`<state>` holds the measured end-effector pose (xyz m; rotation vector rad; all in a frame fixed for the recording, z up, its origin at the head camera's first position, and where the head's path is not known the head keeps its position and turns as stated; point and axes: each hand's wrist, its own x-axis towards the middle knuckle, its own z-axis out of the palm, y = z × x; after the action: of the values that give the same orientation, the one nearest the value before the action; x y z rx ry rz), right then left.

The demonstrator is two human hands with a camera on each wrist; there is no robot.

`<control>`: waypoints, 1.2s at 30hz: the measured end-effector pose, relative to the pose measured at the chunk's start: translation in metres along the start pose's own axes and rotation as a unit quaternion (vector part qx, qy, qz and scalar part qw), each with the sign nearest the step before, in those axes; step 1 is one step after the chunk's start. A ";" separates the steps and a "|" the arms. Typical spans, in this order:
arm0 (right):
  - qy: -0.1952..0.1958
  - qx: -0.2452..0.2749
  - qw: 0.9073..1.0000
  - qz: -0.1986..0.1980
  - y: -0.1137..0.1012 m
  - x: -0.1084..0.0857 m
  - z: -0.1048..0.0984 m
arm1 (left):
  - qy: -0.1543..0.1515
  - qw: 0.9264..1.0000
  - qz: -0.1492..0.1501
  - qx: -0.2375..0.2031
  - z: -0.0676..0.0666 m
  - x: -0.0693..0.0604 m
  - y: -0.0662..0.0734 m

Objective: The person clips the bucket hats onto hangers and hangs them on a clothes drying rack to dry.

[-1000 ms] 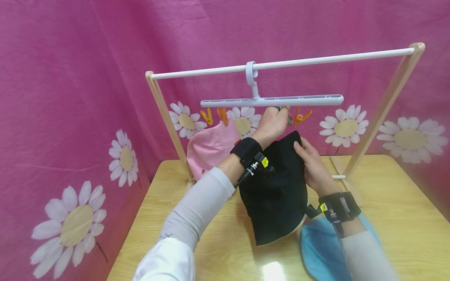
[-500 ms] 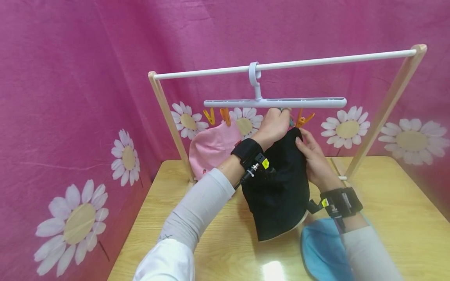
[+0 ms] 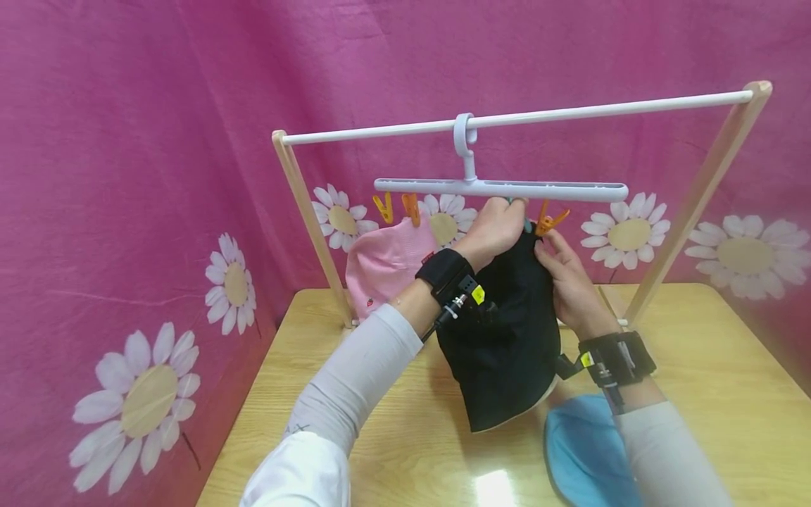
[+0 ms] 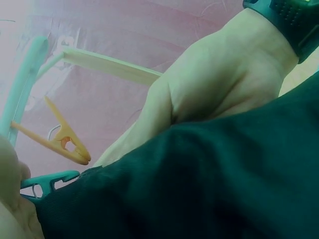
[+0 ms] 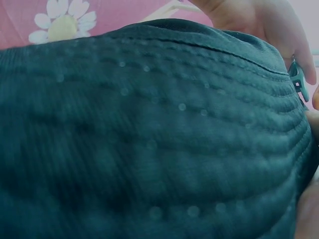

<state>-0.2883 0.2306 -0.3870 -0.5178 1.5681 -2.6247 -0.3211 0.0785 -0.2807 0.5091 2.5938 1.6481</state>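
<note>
Under the hanger, my left hand [image 3: 499, 227] pinches a green clothespin [image 4: 50, 183], whose jaws are at the top edge of a black hat [image 3: 507, 338]. My right hand [image 3: 573, 285] grips that hat's upper right edge, thumb in front. The hat hangs below both hands, brim down, and fills most of the right wrist view. Just right of the green clothespin, an orange clothespin [image 3: 550, 220] hangs from the grey hanger [image 3: 507, 188]. Whether the green jaws are fully closed on the cloth cannot be told.
A pink hat [image 3: 383, 264] hangs from an orange clothespin [image 3: 411, 209] on the left, beside a yellow clothespin [image 3: 383, 208]. The hanger hooks over the white rod [image 3: 570, 111] of a wooden-legged rack. On the table [image 3: 393, 451] lies a blue hat [image 3: 586, 443], partly under the right forearm.
My right hand has lifted the black hat's top edge slightly, up to the clothespins. My left hand stays on the green clothespin. The view has shifted a little, so the rack appears farther right.
</note>
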 end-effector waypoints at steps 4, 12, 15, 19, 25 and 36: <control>-0.001 -0.010 1.000 -0.001 -0.003 0.001 0.001 | 0.000 1.000 0.001 0.002 0.000 0.000 0.000; 0.012 -0.038 0.999 0.008 -0.004 0.005 0.006 | -0.007 1.000 -0.002 0.011 -0.003 -0.002 0.000; 0.011 -0.024 1.000 0.000 -0.003 0.007 0.007 | -0.011 1.000 -0.001 0.006 -0.004 -0.002 0.000; 0.004 -0.011 1.000 -0.015 -0.003 0.009 0.006 | -0.022 1.000 -0.005 -0.003 -0.006 -0.002 0.000; 0.009 -0.014 1.000 -0.011 -0.002 0.011 0.006 | -0.029 0.999 -0.019 -0.019 -0.006 -0.005 0.000; 0.026 -0.042 0.998 0.024 -0.002 0.014 0.001 | -0.049 0.998 -0.024 -0.035 -0.002 -0.009 0.001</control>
<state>-0.3008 0.2279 -0.3815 -0.4133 1.6910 -2.5662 -0.3124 0.0748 -0.2803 0.5047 2.4499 1.6499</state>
